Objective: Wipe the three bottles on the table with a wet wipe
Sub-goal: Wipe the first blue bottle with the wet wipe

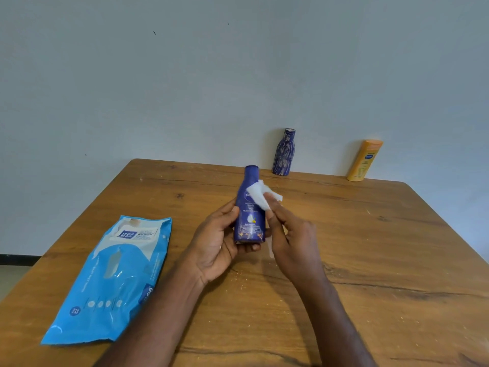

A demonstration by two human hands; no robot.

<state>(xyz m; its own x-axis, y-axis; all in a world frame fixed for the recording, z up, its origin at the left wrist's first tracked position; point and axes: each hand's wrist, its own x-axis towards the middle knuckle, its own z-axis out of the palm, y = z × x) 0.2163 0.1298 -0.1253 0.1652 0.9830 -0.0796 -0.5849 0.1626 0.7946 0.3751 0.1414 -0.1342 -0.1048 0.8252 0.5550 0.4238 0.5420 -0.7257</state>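
Left hand (pixel 215 243) around blue bottle (pixel 250 207), right hand (pixel 293 234) pinching wet wipe (pixel 260 194), above scratched wooden table (pixel 370 247) against pale wall (pixel 185 75).

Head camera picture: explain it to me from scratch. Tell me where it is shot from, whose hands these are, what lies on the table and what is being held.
There is no machine here. A person wears a wide-angle camera on the head, so you look forward and down at their own two bare hands above a wooden table.

The left hand grips a dark blue lotion bottle near its lower end, holding it off the table and tipped away from the camera. The right hand presses a white wet wipe against the upper part of that bottle, so it is the one being wiped.

On the table, left of the hands, lies a light blue wet wipes pack. At the far edge, by the wall, stand two more bottles: a blue patterned bottle and, further right, a yellow-orange bottle.
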